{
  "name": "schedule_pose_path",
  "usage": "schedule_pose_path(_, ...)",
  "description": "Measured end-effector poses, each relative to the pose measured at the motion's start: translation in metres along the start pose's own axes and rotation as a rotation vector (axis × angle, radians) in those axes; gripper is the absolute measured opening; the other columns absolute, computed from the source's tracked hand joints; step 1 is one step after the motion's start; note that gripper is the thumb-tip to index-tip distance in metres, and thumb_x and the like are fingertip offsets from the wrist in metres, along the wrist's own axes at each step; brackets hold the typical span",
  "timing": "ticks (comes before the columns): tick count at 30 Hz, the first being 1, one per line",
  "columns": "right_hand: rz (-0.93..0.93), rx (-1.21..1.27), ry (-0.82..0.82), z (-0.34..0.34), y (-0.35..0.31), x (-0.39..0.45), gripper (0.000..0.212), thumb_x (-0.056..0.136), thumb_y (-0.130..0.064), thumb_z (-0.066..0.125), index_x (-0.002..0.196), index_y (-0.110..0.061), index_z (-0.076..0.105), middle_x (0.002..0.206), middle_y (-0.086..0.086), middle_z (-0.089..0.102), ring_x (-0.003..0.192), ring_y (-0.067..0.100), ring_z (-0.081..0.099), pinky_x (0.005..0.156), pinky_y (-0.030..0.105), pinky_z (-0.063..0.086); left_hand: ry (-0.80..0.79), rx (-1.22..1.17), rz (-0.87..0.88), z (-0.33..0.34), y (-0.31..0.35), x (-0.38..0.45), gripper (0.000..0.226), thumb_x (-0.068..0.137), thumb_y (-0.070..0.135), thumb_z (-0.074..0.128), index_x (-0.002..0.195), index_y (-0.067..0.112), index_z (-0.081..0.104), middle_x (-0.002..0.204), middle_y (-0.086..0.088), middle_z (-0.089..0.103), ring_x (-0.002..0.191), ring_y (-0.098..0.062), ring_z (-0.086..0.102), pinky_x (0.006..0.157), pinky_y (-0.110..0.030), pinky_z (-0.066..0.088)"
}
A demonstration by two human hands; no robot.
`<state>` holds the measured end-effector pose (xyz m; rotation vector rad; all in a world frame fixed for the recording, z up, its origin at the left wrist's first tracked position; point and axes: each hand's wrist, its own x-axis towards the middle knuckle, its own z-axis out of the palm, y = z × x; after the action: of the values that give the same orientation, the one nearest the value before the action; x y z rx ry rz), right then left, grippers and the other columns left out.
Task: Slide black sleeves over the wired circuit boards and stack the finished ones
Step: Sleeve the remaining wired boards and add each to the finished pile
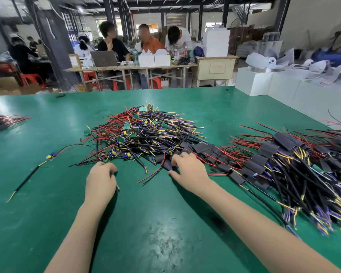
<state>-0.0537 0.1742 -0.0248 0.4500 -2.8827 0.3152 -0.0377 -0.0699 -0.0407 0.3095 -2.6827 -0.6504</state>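
Left hand point(101, 179) clenched on wire point(118, 187); right hand point(187, 168) pinching black sleeve point(168, 164).

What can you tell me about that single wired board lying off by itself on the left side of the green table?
The lone wired board is a small green circuit board with blue and yellow parts on top. Thin red and black wires run up and right from it; a long black cable with yellow tips runs down and left. It lies flat on the green table, unsleeved, apart from the pile, touched by neither hand.
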Motion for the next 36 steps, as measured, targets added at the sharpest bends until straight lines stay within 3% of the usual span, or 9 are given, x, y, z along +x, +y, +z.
schedule_pose_path(4,0.001,-0.024,-0.008,-0.007,-0.005,0.012,0.023,0.087,-0.029,0.061,0.101,-0.011,0.059,0.106,0.009,0.062,0.103,0.028,0.057,0.081,0.034,0.047,-0.038,0.044,0.108,-0.006,-0.006,0.005,0.038,0.079,-0.014,0.052,0.1,0.009,0.074,0.103,-0.01,0.067,0.101,-0.035,0.058,0.081,-0.039,0.049)
schedule_pose_path(8,0.026,-0.024,-0.035,-0.015,0.001,0.009,0.02,0.081,-0.024,0.06,0.096,-0.01,0.061,0.099,0.008,0.065,0.097,0.029,0.06,0.075,0.033,0.049,0.005,0.145,0.21,-0.008,-0.005,0.001,0.024,0.083,-0.002,0.062,0.091,0.019,0.07,0.095,0.003,0.066,0.099,-0.026,0.049,0.069,-0.033,0.042)
schedule_pose_path(13,0.054,0.085,-0.009,-0.026,0.02,-0.013,0.024,0.077,-0.028,0.064,0.096,-0.016,0.057,0.099,0.001,0.065,0.096,0.025,0.057,0.071,0.031,0.045,0.017,0.068,0.482,-0.007,0.006,0.0,0.022,0.075,-0.01,0.071,0.087,0.008,0.068,0.085,-0.002,0.067,0.085,-0.032,0.055,0.073,-0.04,0.043)
schedule_pose_path(19,0.036,0.121,-0.008,-0.032,0.047,-0.046,0.025,0.073,-0.03,0.064,0.095,-0.02,0.057,0.096,-0.003,0.064,0.094,0.022,0.056,0.078,0.034,0.047,-0.018,-0.054,0.738,-0.003,0.033,-0.014,0.022,0.08,-0.006,0.065,0.095,0.01,0.067,0.094,0.001,0.063,0.09,-0.027,0.055,0.082,-0.04,0.045)
schedule_pose_path(23,0.038,0.146,0.022,-0.024,0.055,-0.059,0.027,0.077,-0.036,0.066,0.099,-0.022,0.06,0.099,-0.007,0.062,0.097,0.017,0.053,0.083,0.031,0.044,-0.136,0.17,0.559,0.0,0.022,-0.01,0.042,0.077,0.0,0.06,0.115,0.017,0.063,0.116,0.001,0.059,0.11,-0.025,0.049,0.091,-0.038,0.041)
schedule_pose_path(27,0.043,0.196,0.042,-0.021,0.056,-0.059,0.031,0.078,-0.042,0.071,0.099,-0.022,0.062,0.097,-0.009,0.061,0.092,0.014,0.053,0.082,0.031,0.044,-0.146,0.223,0.336,-0.009,0.006,-0.003,0.027,0.088,0.008,0.06,0.113,0.015,0.067,0.11,-0.001,0.064,0.11,-0.026,0.051,0.091,-0.037,0.042)
schedule_pose_path(31,0.073,0.264,0.014,-0.021,0.055,-0.056,0.036,0.077,-0.032,0.073,0.109,-0.019,0.063,0.101,-0.004,0.061,0.097,0.017,0.054,0.086,0.031,0.045,0.032,0.114,0.399,-0.012,0.01,-0.004,0.014,0.084,0.003,0.071,0.095,0.008,0.077,0.082,-0.009,0.071,0.082,-0.035,0.063,0.078,-0.041,0.046)
schedule_pose_path(34,0.087,0.28,0.034,-0.022,0.057,-0.057,0.033,0.074,-0.022,0.072,0.107,-0.017,0.068,0.097,0.001,0.059,0.093,0.019,0.054,0.083,0.031,0.045,0.27,-0.026,0.562,-0.015,0.023,-0.009,0.023,0.087,0.002,0.07,0.108,0.008,0.075,0.075,-0.007,0.065,0.067,-0.032,0.056,0.067,-0.039,0.045)
schedule_pose_path(36,0.101,0.291,0.049,-0.024,0.058,-0.059,0.031,0.072,-0.016,0.069,0.103,-0.02,0.071,0.095,0.001,0.057,0.088,0.018,0.053,0.08,0.031,0.045,0.305,-0.077,0.703,-0.016,0.032,-0.014,0.026,0.094,0.01,0.061,0.119,0.01,0.07,0.073,-0.004,0.057,0.065,-0.028,0.049,0.064,-0.035,0.044)
